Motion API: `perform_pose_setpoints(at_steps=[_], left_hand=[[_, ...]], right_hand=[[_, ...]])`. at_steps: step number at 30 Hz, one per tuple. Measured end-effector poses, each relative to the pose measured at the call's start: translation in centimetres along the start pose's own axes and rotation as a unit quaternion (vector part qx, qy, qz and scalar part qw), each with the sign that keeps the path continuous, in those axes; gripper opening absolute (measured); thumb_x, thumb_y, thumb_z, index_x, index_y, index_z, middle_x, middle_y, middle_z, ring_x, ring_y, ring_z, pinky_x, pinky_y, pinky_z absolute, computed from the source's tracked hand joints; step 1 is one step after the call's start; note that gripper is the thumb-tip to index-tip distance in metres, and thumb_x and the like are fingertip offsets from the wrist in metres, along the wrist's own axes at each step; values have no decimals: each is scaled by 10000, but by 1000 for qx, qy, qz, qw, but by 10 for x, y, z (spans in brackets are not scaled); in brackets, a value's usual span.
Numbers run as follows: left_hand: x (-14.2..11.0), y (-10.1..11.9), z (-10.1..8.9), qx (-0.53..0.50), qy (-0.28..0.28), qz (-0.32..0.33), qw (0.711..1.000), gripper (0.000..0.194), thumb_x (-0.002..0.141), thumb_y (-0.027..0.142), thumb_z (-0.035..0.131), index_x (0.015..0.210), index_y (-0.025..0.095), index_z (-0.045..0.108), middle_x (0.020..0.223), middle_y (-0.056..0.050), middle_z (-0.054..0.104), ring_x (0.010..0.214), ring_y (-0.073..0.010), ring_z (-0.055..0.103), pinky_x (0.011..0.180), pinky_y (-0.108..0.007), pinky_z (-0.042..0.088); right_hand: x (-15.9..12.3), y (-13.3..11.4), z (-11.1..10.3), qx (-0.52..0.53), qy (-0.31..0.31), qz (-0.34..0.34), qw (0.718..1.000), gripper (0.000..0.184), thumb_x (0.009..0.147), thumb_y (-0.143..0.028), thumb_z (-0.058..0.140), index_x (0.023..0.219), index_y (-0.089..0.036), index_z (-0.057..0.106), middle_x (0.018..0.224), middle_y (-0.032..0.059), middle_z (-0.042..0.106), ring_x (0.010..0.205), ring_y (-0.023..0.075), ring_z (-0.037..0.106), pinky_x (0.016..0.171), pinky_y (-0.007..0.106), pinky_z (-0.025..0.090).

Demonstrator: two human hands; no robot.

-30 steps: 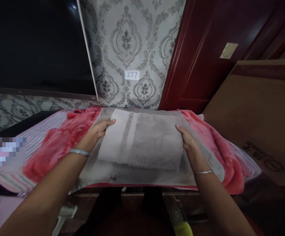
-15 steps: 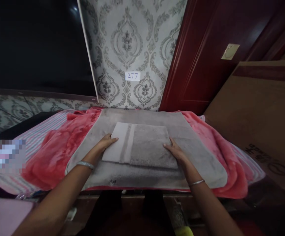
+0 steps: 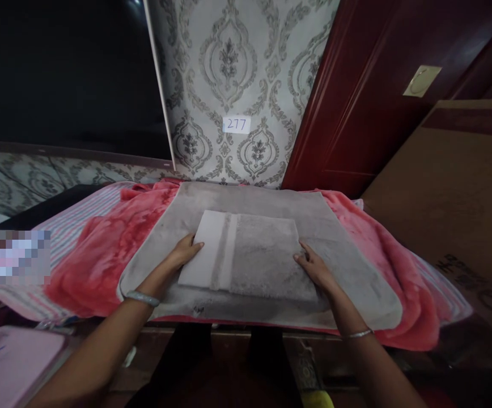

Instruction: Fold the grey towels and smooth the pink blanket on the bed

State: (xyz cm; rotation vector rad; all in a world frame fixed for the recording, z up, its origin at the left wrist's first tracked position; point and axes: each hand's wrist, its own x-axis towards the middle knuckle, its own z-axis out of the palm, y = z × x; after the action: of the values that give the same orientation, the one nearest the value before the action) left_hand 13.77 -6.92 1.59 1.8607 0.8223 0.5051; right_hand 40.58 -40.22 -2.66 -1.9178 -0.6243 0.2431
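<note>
A folded grey towel [image 3: 252, 255] with a pale band on its left end lies flat on a larger grey cloth [image 3: 348, 272]. My left hand [image 3: 182, 254] rests against the towel's left edge, fingers curled under it. At the towel's right edge my right hand [image 3: 316, 269] lies with its fingers stretched flat along the side. Both wrists wear thin bangles.
Under the grey cloth a pink blanket [image 3: 97, 255] covers a striped sheet [image 3: 65, 224]. Patterned wallpaper with a "277" label [image 3: 236, 124] stands behind, a dark red door [image 3: 369, 85] to the right, a cardboard sheet [image 3: 454, 198] beside it. A pink object [image 3: 8, 362] sits lower left.
The towel, held up a second ago, has been lowered flat onto the grey cloth. Both hands came down with it and stay at its two side edges.
</note>
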Motion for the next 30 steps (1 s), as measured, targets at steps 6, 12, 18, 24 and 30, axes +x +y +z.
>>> perform_pose_setpoints(at_steps=[6,12,18,24,30], left_hand=[[19,36,10,259,44,108,959,658,823,241,603,1454,112,469,1448,-196,549,1357,-325,508,1148,-426,379],[38,74,66,395,11,193,898,584,959,253,419,1527,116,393,1623,-186,330,1525,-314,243,1224,-525,223],[39,44,89,467,-12,169,868,571,990,363,378,1546,236,399,1647,-104,303,1535,-342,202,1217,-623,144],[41,39,88,463,-5,177,869,579,990,379,363,1546,219,405,1642,-113,311,1530,-349,214,1217,-625,140],[43,40,88,470,-2,180,864,574,1003,366,322,1555,219,385,1638,-116,319,1530,-335,221,1211,-618,164]], right_hand=[[16,-38,24,-220,18,-139,965,650,839,-369,561,1447,-144,522,1455,175,549,1377,326,464,1173,525,329],[41,-115,94,-341,-36,-209,916,601,981,-359,396,1539,-139,395,1620,157,335,1509,301,253,1201,510,242],[36,-100,127,-417,-115,-181,883,586,1015,-401,373,1571,-218,341,1656,97,268,1529,289,205,1209,570,147],[46,-116,130,-419,-153,-123,886,594,1022,-425,346,1578,-214,326,1659,111,252,1530,302,206,1198,589,178],[56,-136,156,-386,-121,-214,889,556,1024,-342,320,1561,-206,357,1651,99,284,1527,283,211,1207,568,187]])
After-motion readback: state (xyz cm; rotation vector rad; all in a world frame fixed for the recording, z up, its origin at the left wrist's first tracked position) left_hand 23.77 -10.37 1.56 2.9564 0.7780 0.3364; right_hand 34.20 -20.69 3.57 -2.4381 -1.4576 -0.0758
